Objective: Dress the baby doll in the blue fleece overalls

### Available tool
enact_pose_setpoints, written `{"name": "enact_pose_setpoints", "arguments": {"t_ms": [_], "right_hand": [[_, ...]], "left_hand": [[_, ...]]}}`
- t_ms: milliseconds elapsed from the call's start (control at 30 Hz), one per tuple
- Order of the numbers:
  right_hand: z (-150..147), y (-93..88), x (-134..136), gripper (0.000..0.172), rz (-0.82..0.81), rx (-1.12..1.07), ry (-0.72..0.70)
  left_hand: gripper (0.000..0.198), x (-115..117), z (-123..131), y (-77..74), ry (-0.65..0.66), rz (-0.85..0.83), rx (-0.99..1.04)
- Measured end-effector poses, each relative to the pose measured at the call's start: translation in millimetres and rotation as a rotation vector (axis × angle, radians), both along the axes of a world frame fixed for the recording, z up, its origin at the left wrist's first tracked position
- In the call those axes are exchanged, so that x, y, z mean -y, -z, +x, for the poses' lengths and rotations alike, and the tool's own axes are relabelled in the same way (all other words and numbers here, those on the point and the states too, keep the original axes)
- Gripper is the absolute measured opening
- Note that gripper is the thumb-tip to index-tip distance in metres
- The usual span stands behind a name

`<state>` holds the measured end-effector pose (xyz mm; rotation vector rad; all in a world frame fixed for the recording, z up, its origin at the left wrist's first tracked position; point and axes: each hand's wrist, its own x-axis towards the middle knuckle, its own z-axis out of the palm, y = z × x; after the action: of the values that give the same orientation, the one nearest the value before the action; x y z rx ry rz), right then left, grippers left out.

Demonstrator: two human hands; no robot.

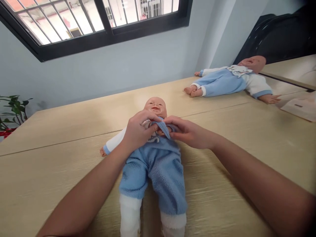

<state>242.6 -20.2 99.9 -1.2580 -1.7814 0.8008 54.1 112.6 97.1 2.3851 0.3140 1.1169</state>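
Observation:
A baby doll [155, 158] in blue fleece trousers and a blue-and-white top lies on its back, its head away from me. Over its chest, my left hand [140, 126] pinches the edge of a blue cloth band [162, 126], which looks like a sleeve cuff. My right hand [187, 131] grips the other side of that band with thumb and fingers. A small skin-coloured part, perhaps the doll's hand, shows under the band, mostly covered by my fingers. One white sleeve [117, 140] of the doll stretches out to the left. White cloth covers its lower legs [130, 210].
Everything rests on a light wooden table [61, 174] with seams between its boards. A second doll [227, 80] in similar clothes lies at the back right, near a pale flat item [301, 107] and black chairs [283, 36]. A potted plant [16, 108] stands at left, below a barred window [106, 19].

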Motion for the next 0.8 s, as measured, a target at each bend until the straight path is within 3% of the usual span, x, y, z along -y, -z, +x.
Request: {"name": "enact_pose_setpoints", "arguments": {"t_ms": [67, 200, 333, 400, 500, 600, 700, 800], "right_hand": [[3, 1.7, 3, 0.045, -0.04, -0.072, 0.007], [-1, 0.1, 2, 0.03, 0.005, -0.066, -0.023], [-10, 4.1, -2, 0.033, -0.037, -0.182, 0.029], [-13, 9.3, -3, 0.041, -0.099, -0.28, 0.139], [-13, 16.0, -4, 0.046, -0.146, -0.381, 0.266], [-13, 18.3, -4, 0.042, -0.143, -0.458, 0.263], [-14, 17.6, -4, 0.036, -0.132, -0.521, 0.233], [-15, 17.1, -3, 0.034, -0.128, -0.539, 0.247]], "left_hand": [[0.019, 1, 1, -3.9, 0.014, -0.069, -0.019], [0.018, 1, 5, -4.9, 0.03, -0.15, -0.025], [0.013, 0, 8, -1.4, -0.076, -0.104, -0.03], [0.017, 1, 5, -4.3, -0.115, -0.053, -0.029], [0.016, 10, -5, -16.9, -0.029, 0.076, -0.14], [0.019, 23, -15, -28.7, 0.046, 0.237, -0.364], [0.037, 33, -17, -28.7, -0.046, 0.39, -0.466], [0.032, 34, -15, -22.3, -0.102, 0.518, -0.499]]}}
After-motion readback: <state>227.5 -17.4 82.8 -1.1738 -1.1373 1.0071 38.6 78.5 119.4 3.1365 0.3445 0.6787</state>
